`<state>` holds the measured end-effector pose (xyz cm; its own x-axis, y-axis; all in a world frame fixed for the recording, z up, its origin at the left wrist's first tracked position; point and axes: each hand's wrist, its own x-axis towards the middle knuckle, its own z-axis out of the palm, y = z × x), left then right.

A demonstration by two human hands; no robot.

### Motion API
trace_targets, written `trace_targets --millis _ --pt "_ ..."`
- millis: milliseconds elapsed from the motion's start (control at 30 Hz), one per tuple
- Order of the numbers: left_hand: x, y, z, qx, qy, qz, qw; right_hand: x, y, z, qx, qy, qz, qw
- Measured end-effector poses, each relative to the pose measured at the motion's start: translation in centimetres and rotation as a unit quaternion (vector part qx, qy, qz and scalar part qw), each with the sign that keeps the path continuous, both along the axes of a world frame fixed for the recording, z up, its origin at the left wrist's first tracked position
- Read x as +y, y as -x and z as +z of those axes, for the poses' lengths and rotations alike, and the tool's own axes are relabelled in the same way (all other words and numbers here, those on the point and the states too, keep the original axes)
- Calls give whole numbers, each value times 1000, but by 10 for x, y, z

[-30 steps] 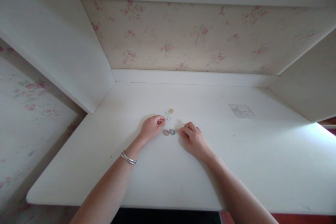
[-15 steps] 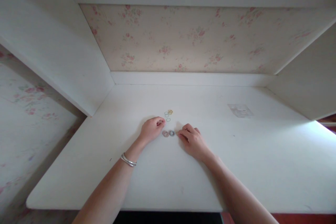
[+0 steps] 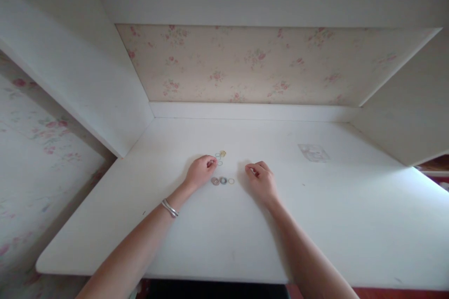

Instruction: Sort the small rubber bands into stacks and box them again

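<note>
Just beside two ring clusters (image 3: 220, 180) — one ring (image 3: 229, 181), nearest the right hand (image 3: 261, 182).

Can't tell if the left hand (image 3: 200, 171) holds anything since it's curled up, same deal with the right hand (image 3: 262, 182). Both forearms (image 3: 135, 243) run off the bottom edge. The clear packet (image 3: 314, 153) is pretty blurry, and the grey rings (image 3: 223, 181) are too tiny to count.
</note>
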<state>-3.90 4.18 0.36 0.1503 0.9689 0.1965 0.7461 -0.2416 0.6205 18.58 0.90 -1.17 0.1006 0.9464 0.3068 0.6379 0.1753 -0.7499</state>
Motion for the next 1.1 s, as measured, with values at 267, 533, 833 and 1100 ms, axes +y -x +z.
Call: trace_targets --millis 267,533,833,1100 --pt "36 -27 7 146 1 -4 989 4 -3 -2 -11 19 29 999" --pt "49 -31 -2 142 19 10 990 4 -3 -1 -49 37 42 997" --pt "44 -24 3 103 -6 -8 995 3 -3 1 -69 48 38 996" --pt "22 -16 15 -13 -44 -11 999 2 -3 4 -81 59 39 994"
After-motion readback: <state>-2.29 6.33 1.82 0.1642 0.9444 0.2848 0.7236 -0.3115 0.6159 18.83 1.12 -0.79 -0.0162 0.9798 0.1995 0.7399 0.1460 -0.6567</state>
